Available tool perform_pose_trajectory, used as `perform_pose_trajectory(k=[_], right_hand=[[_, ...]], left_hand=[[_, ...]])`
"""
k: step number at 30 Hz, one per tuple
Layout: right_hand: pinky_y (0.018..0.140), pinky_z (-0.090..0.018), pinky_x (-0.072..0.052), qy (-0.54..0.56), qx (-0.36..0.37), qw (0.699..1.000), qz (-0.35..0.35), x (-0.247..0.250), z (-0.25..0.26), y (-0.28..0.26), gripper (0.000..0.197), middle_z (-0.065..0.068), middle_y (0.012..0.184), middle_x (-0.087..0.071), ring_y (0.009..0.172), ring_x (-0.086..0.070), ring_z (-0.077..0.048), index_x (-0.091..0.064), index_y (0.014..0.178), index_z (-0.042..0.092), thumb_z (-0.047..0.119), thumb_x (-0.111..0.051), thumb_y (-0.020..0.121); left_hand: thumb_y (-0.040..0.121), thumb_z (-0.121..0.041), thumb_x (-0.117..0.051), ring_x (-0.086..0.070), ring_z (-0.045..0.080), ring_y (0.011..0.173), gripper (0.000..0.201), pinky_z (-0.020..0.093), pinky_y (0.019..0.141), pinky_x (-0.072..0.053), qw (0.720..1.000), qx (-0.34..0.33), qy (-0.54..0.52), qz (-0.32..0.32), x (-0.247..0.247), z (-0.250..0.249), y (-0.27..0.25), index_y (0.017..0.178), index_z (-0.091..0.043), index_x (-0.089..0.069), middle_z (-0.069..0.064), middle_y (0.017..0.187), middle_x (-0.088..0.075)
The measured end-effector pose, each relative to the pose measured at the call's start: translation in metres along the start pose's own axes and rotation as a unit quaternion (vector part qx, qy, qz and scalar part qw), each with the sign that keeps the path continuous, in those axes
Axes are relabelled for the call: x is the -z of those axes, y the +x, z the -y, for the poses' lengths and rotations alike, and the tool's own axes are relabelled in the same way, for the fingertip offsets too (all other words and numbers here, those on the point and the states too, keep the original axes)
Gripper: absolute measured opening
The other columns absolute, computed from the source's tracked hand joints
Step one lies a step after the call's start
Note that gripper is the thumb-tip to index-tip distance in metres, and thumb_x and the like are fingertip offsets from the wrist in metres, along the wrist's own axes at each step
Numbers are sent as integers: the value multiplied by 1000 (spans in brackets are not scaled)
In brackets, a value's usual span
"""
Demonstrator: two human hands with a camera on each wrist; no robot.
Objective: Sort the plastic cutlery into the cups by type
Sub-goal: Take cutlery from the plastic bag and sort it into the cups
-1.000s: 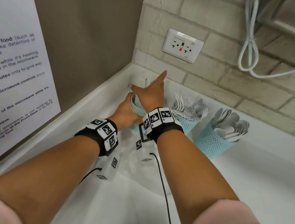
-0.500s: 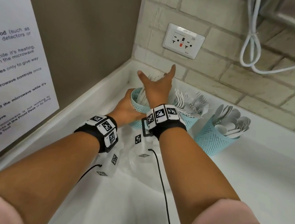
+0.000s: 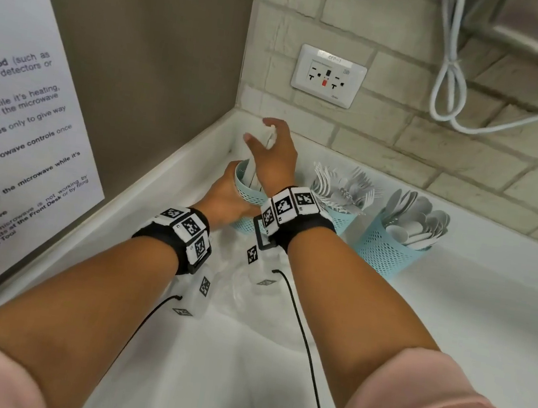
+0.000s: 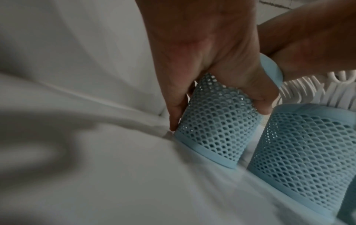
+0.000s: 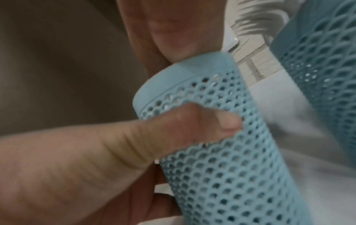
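My left hand (image 3: 227,198) wraps its grip around the leftmost blue mesh cup (image 4: 215,121), thumb on one side and fingers on the other, holding it tilted in the corner of the white worktop (image 3: 450,333). My right hand (image 3: 274,159) is above that cup's rim, its grip curled around the tops of the white plastic knives (image 3: 260,154) standing inside it. Just beside it stands the middle cup (image 3: 341,217) full of white forks (image 3: 342,186), and next along the cup (image 3: 382,251) of white spoons (image 3: 417,221). A wall outlet (image 3: 329,75) sits on the brick wall above
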State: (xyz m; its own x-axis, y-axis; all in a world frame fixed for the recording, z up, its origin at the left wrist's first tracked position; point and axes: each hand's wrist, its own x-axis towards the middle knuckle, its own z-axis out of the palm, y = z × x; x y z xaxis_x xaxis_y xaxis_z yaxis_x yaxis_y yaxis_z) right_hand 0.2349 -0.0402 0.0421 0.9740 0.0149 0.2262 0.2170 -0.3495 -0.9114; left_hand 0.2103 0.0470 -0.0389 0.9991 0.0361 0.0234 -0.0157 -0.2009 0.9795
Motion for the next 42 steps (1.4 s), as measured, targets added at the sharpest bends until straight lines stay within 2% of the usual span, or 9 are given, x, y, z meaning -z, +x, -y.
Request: perform_pose_trajectory(k=[5, 11, 16, 18, 23, 25, 28, 38, 42], right_hand=[[113, -37, -27, -15, 46, 999, 26, 19, 12, -8, 91, -11, 148, -28, 139, -26, -23, -16, 149, 21, 37, -72, 79], [107, -27, -28, -143, 137, 959, -201, 86, 12, -21, 57, -9, 137, -43, 130, -36, -22, -42, 136, 11, 39, -59, 89], [117, -45, -14, -284, -32, 954, -96, 118, 0, -22, 79, -13, 152, -26, 143, -12, -30, -31, 145, 22, 70, -41, 83], [117, -47, -7, -335, -68, 940, -21, 120, -5, -25, 88, -13, 156, -16, 145, -2, -34, -19, 149, 27, 76, -40, 79], [117, -51, -9, -420, -57, 904, 54, 121, -16, -29, 98, -12, 157, -14, 144, -8, -37, -10, 150, 31, 81, -44, 72], [116, -52, -12, -439, -44, 895, 70, 124, -17, -28, 100, -11, 157, -15, 143, -14, -36, -11, 150, 31, 83, -42, 70], [114, -50, -16, -461, -25, 882, 90, 127, -18, -28, 101, -9, 157, -17, 142, -20, -35, -13, 150, 30, 83, -45, 69], [114, -53, -12, -468, -9, 881, 65, 132, -27, -21, 94, -5, 154, -22, 143, -7, -34, -18, 147, 32, 77, -51, 72], [100, -48, -33, -494, 51, 867, 47, 115, -25, -25, 78, -6, 141, -43, 128, -37, -33, -35, 140, 28, 71, -48, 77]], left_hand=[[45, -27, -94, -56, 16, 114, 107, 42, 99, -47, 999, 35, 19, 10, 3, -6, 0, 134, -23, -35, -4, 122, -58], [76, -33, -76, -56, 26, 116, 62, 36, 100, -46, 949, 123, 263, 124, 16, -57, -21, 129, -10, -53, 6, 127, -58], [82, -49, -64, -57, 4, 43, 39, 20, 58, -53, 914, 86, 363, 163, -19, -102, -38, 80, -11, -60, -1, 63, -64], [82, -46, -66, -60, 4, 55, 50, 17, 55, -50, 925, 63, 328, 182, -43, -102, -39, 113, -9, -57, -1, 82, -64], [33, -69, -76, -47, 21, 126, 130, 37, 104, -43, 941, 46, 275, 189, -91, -61, -21, 142, -14, -30, 4, 138, -47], [49, -50, -86, -30, 23, 139, 135, 36, 112, -32, 959, 61, 218, 171, -99, -56, -18, 149, -13, -3, 7, 151, -28], [69, -29, -81, -26, 22, 141, 119, 30, 112, -27, 979, 61, 151, 119, -106, -50, -9, 149, -6, 3, 7, 153, -24], [54, -25, -90, -55, 9, 110, 90, 20, 89, -43, 996, 23, 80, 33, -119, -31, 6, 130, -14, -44, -9, 113, -58], [57, -20, -89, -50, 13, 118, 94, 25, 97, -42, 997, 1, 68, 31, -117, -30, 2, 136, -13, -38, -2, 125, -54]])
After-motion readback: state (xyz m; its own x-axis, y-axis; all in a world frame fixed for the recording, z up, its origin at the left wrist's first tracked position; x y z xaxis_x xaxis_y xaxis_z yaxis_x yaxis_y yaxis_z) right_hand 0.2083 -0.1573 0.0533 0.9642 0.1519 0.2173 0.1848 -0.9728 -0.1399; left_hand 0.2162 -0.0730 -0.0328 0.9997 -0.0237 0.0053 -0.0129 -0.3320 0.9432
